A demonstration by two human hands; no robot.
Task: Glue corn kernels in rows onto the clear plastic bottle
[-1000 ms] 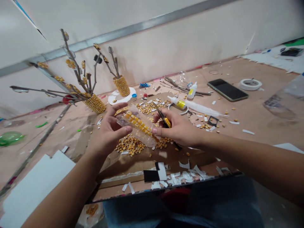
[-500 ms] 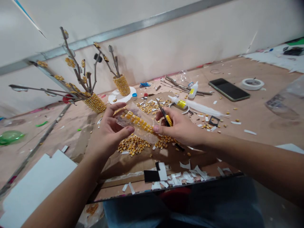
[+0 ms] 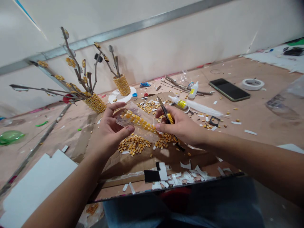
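Note:
My left hand [image 3: 111, 128] grips the left end of a clear plastic strip [image 3: 150, 136], its thumb along the lower edge. Rows of yellow corn kernels [image 3: 139, 121] are stuck along the strip. My right hand [image 3: 177, 125] is closed round a dark-bladed utility knife [image 3: 170, 118] with yellow on its handle, blade pointing up and away. The right thumb and fingers also meet the strip's right end. Beneath the strip lies a heap of loose corn kernels [image 3: 134, 145] on cardboard [image 3: 121, 163].
Two kernel-covered pots with twigs, one larger [image 3: 95, 103] and one smaller [image 3: 122, 85], stand at the back left. Glue bottles [image 3: 193, 90], a phone [image 3: 229, 89] and a tape roll [image 3: 252, 84] lie to the right. White paper scraps [image 3: 182, 179] line the front edge.
The knife and right hand have shifted very slightly to the right. Both hands keep their hold, and the rest looks the same.

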